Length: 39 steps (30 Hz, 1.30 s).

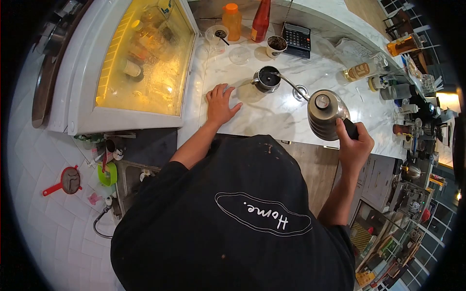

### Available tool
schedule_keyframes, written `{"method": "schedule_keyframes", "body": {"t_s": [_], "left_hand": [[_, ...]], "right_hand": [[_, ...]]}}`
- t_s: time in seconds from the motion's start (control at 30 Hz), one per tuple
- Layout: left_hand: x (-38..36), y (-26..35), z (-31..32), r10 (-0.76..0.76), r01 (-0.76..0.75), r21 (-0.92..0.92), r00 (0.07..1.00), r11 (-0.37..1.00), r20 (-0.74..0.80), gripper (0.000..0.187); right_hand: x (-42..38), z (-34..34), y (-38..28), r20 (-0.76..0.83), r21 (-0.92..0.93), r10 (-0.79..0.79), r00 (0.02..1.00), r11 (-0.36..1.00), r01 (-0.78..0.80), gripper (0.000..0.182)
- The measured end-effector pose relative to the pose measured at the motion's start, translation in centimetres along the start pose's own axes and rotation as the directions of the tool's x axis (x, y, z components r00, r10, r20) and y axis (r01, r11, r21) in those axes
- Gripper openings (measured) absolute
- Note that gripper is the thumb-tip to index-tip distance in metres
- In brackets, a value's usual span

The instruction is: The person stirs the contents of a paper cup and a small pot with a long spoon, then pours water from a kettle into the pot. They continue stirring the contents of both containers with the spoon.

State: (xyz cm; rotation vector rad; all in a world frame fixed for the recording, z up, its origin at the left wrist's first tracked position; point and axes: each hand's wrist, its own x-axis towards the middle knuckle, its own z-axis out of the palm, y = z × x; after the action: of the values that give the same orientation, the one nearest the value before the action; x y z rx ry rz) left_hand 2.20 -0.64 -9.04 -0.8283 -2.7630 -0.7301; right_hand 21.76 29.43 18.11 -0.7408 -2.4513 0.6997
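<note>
My right hand (353,143) grips the black handle of a steel gooseneck kettle (326,114). The kettle's thin spout reaches left, its tip over a small metal cup (266,80) with dark contents. Whether water is flowing cannot be made out. On the marble counter (262,115), my left hand (222,105) rests with its fingers spread, holding nothing, to the left of the metal cup. A round clear lid (239,56) lies behind the cup. Close by stands a paper cup (276,46) with dark contents.
At the left is a glass-doored display fridge (145,63) holding bottles. Along the back stand a clear plastic cup (217,36), an orange-capped bottle (232,22), a red bottle (261,20) and a calculator (296,40). A glass bottle (360,70) lies at the right. A sink (130,182) is lower left.
</note>
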Motion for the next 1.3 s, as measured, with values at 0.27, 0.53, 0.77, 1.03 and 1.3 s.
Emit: {"method": "schedule_keyframes", "body": {"t_s": [0.27, 0.53, 0.77, 1.03, 1.3], "left_hand": [[0.0, -0.1, 0.2, -0.01, 0.01, -0.001, 1.0, 1.0, -0.008, 0.067], [0.1, 0.1, 0.0, -0.018, 0.018, -0.009, 1.0, 1.0, -0.004, 0.066], [0.0, 0.1, -0.3, -0.018, 0.017, -0.014, 1.0, 1.0, -0.002, 0.065], [-0.1, -0.1, -0.1, -0.018, 0.018, -0.02, 1.0, 1.0, -0.004, 0.065], [-0.1, -0.2, -0.1, -0.031, 0.032, -0.01, 0.999, 0.999, 0.01, 0.065]], "right_hand": [[-0.1, -1.2, 1.0, -0.038, -0.018, -0.009, 0.999, 1.0, 0.008, 0.038], [-0.8, -1.1, 0.5, -0.027, -0.058, -0.15, 0.988, 0.987, 0.149, 0.038], [-0.1, -0.2, -0.6, 0.009, -0.003, -0.011, 1.0, 1.0, 0.012, 0.038], [0.4, -1.0, -0.1, -0.039, 0.013, -0.011, 0.999, 1.0, 0.012, 0.039], [-0.4, -1.4, 0.5, -0.039, -0.043, -0.086, 0.996, 0.996, 0.084, 0.037]]}}
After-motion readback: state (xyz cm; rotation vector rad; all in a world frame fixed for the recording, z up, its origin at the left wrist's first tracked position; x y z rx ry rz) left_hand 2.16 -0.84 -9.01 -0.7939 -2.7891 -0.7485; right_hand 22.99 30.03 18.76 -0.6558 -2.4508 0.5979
